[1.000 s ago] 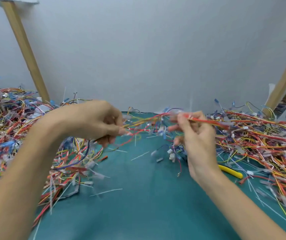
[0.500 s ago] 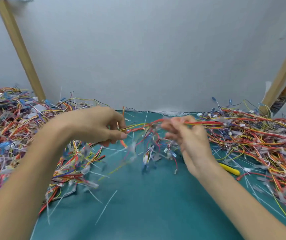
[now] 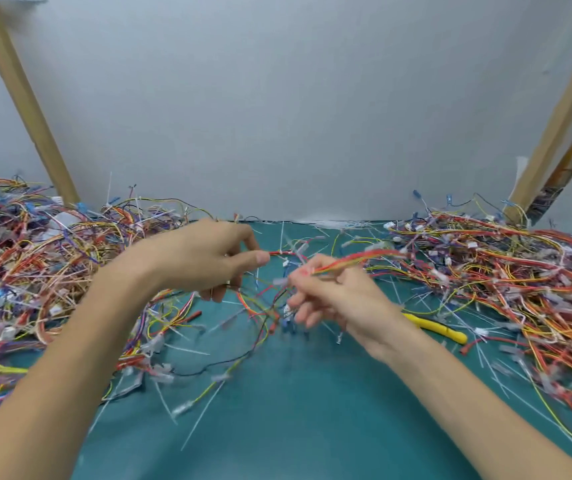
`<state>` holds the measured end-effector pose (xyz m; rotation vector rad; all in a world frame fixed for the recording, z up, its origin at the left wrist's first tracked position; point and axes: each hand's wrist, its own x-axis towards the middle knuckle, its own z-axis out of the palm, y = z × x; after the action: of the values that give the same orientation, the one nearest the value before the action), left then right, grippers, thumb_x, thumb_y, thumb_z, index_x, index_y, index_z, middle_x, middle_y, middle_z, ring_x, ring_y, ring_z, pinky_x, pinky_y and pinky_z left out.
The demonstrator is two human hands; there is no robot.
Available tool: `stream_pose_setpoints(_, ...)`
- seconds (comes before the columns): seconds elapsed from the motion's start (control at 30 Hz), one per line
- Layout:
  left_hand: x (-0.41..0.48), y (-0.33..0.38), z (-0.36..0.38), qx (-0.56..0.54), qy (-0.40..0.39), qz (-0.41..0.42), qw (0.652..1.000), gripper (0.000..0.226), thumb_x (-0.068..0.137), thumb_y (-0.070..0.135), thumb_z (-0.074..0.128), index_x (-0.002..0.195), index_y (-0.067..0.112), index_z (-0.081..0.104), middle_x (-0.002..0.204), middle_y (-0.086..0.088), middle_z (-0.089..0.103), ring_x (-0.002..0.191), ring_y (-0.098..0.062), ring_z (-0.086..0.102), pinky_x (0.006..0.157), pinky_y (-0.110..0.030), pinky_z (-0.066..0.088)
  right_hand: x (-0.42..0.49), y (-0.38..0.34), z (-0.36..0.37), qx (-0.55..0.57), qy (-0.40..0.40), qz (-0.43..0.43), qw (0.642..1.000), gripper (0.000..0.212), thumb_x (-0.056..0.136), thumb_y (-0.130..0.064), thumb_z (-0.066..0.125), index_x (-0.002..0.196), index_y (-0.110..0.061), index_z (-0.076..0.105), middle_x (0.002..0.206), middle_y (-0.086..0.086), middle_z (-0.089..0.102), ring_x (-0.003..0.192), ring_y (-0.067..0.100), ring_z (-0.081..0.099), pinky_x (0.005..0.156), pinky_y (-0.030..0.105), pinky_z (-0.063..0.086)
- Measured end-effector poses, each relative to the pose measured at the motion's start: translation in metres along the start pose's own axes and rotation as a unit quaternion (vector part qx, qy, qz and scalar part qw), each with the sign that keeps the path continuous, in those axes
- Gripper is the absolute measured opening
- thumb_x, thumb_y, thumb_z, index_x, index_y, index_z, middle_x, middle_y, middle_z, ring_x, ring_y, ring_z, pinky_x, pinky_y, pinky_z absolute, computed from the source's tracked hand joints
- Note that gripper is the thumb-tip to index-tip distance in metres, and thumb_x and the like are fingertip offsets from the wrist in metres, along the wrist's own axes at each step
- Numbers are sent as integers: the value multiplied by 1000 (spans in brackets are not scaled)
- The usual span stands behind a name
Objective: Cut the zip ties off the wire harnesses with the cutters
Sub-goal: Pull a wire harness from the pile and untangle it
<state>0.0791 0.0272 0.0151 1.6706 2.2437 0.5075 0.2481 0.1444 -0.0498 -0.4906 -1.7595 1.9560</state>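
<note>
You lift one wire harness (image 3: 255,308) between both hands over the teal surface (image 3: 295,427), sorting it out before any cut.

Tangled harnesses flank you in a left heap (image 3: 35,271) and a right heap (image 3: 519,289), which leaves the middle as working room. Your left hand (image 3: 205,258) pinches a red strand between thumb and forefinger. Your right hand (image 3: 340,296) pinches a red and yellow bundle, its lower fingers loosely spread. Held apart like this, the loops hang free, likely so you can find a tie. The yellow-handled cutters (image 3: 433,329) lie on the surface just beside your right wrist, handy for pickup. Loose white zip ties (image 3: 187,349) litter the surface.
</note>
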Motion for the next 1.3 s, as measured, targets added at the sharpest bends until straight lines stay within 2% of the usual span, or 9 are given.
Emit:
stream_pose_setpoints(0.13, 4, 4, 12, -35, -19, -1, 999, 23, 94, 43, 55, 93, 20, 56, 73, -4, 68, 49, -18, 65, 45, -25, 52, 7, -8, -3, 65, 148, -81, 984, 11, 95, -10, 61, 84, -12, 60, 60, 4, 66, 42, 8, 54, 42, 17, 44)
stream_pose_setpoints(0.3, 8, 7, 20, -42, -37, 12, 998, 39, 82, 46, 71, 111, 27, 53, 85, 4, 68, 48, -10, 65, 45, -18, 48, 4, -2, -2, 13, 148, -96, 984, 7, 92, -18, 67, 85, -19, 65, 51, -2, 56, 37, 7, 40, 38, 18, 33)
stream_pose_setpoints(0.47, 11, 7, 27, 62, -57, 51, 995, 100, 63, 62, 78, 144, 36, 26, 140, 12, 48, 101, 0, 63, 88, -17, 44, 5, -2, -4, 20, 130, -90, 987, 4, 89, -24, 70, 91, -21, 67, 51, -2, 51, 37, 9, 37, 37, 21, 32)
stream_pose_setpoints(0.63, 10, 5, 21, 47, -4, 72, 996, 119, 62, 61, 79, 151, 39, 3, 157, 8, 27, 131, -7, 45, 96, -16, 31, 6, -5, -8, 35, 117, -106, 987, 6, 92, -18, 66, 94, -14, 70, 65, 2, 63, 54, 11, 57, 46, 19, 46)
stream_pose_setpoints(0.8, 2, 4, 6, 67, 113, 30, 991, 84, 76, 46, 76, 143, 35, 27, 134, 4, 51, 107, -6, 50, 89, -21, 36, 7, -10, -16, 51, 124, -112, 985, 12, 92, -15, 64, 100, -6, 67, 67, 2, 65, 58, 14, 63, 46, 19, 48)
stream_pose_setpoints(0.93, -1, 17, 3, 71, 236, 30, 969, 30, 86, 40, 67, 105, 24, 52, 95, 8, 56, 84, -11, 52, 66, -22, 32, 7, -9, -14, 44, 129, -112, 984, 6, 93, -13, 64, 95, -9, 67, 67, 2, 66, 60, 15, 66, 47, 19, 49)
stream_pose_setpoints(1.03, -5, 29, 4, 53, 152, 7, 987, 33, 91, 52, 52, 78, 23, 61, 63, 14, 66, 65, 1, 59, 57, -15, 40, 6, -9, -12, 36, 128, -113, 985, 5, 94, -13, 63, 93, -11, 67, 70, 4, 67, 63, 17, 67, 48, 19, 49)
stream_pose_setpoints(1.13, -4, 34, 15, 76, 74, -17, 994, 45, 86, 63, 53, 70, 23, 65, 62, 13, 69, 63, 2, 62, 65, -24, 51, 6, -9, -11, 29, 124, -117, 985, 6, 94, -13, 62, 93, -10, 67, 70, 5, 68, 65, 18, 68, 48, 20, 49)
stream_pose_setpoints(1.3, 2, 33, 23, 67, 92, -17, 993, 21, 83, 38, 70, 71, 21, 66, 63, 9, 68, 52, 6, 57, 50, -10, 42, 5, -9, -10, 10, 118, -120, 986, 7, 94, -15, 63, 95, -10, 68, 70, 3, 68, 68, 21, 69, 48, 21, 49)
